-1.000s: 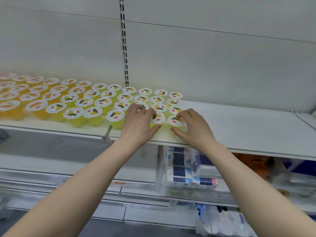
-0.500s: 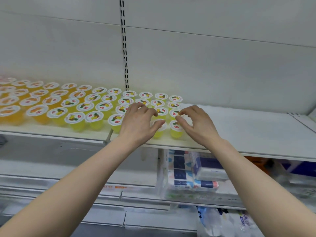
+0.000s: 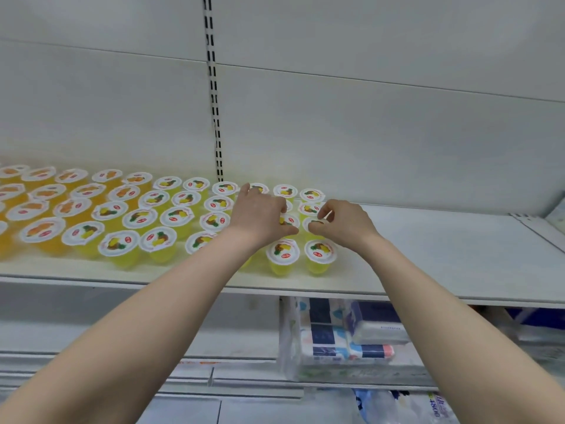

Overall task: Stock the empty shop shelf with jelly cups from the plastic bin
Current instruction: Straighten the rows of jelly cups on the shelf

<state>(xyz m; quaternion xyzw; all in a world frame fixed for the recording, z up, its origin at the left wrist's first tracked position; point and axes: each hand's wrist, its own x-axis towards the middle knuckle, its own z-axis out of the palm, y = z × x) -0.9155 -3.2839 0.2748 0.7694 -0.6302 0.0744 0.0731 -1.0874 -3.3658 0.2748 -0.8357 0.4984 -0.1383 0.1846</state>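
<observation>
Shelf, mid-frame: rows of jelly cups, orange at left, yellow at centre. Left hand curled over yellow cups, grip hidden. Right hand: thumb and forefinger pinch end cup.

Matt white shelving, glossy plastic goods.

The shelf and the back panel look like smooth painted sheet metal with a matt white finish, and a slotted metal upright runs between the panels. The jelly cups are clear, shiny plastic showing translucent jelly, each sealed with a smooth, printed white film lid. Below, the tissue packs are wrapped in thin, glossy plastic film that creases and catches the light.
</observation>
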